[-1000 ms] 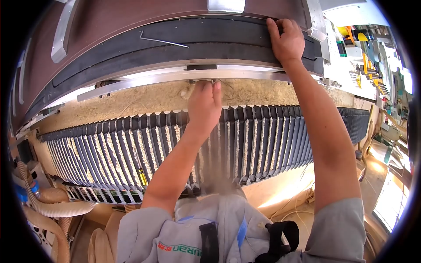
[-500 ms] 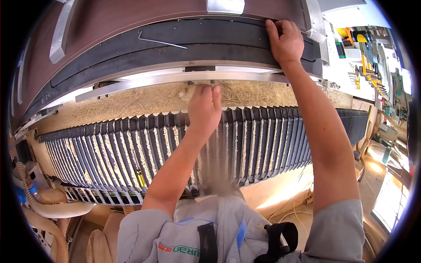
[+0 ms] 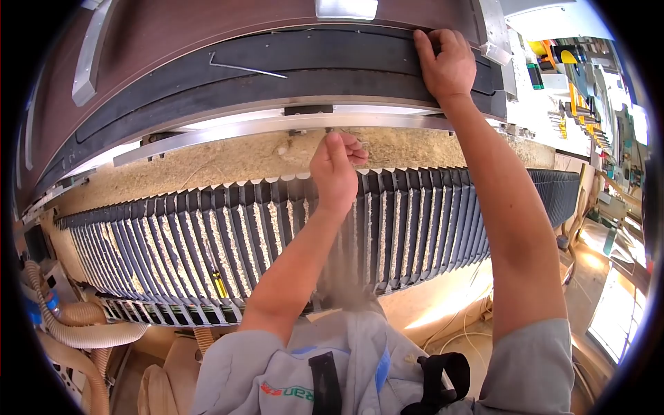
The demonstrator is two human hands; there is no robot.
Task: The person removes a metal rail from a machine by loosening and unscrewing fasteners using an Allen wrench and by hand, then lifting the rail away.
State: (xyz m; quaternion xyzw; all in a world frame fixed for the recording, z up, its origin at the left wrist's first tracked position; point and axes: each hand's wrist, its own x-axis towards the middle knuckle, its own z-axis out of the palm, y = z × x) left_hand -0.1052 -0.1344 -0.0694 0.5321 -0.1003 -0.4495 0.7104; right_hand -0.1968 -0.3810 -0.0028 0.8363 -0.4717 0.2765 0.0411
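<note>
My left hand (image 3: 336, 173) is just below the aluminium rail (image 3: 277, 125), above the pleated black bellows cover (image 3: 387, 228). Its thumb points up near a small bolt under the rail, and its fingers are loosely curled and apart from the thumb. Nothing shows in that hand. Farther up and right, my right hand (image 3: 449, 67) rests on the black panel (image 3: 325, 59), thumb and fingers apart, fingertips at its back edge. A bent hex key (image 3: 249, 69) lies on the same panel, left of my hands.
Wood dust covers the strip (image 3: 256, 153) behind the bellows, and chips fill many pleats. A yellow-handled tool (image 3: 220, 283) lies on the bellows. Ribbed hoses (image 3: 111, 333) are at lower left. Yellow clamps (image 3: 581, 114) and other tools are at the right.
My left hand has turned over and shifted slightly right, its fingers loosening from a closed pinch under the rail. The right hand stays on the panel. The view has shifted slightly.
</note>
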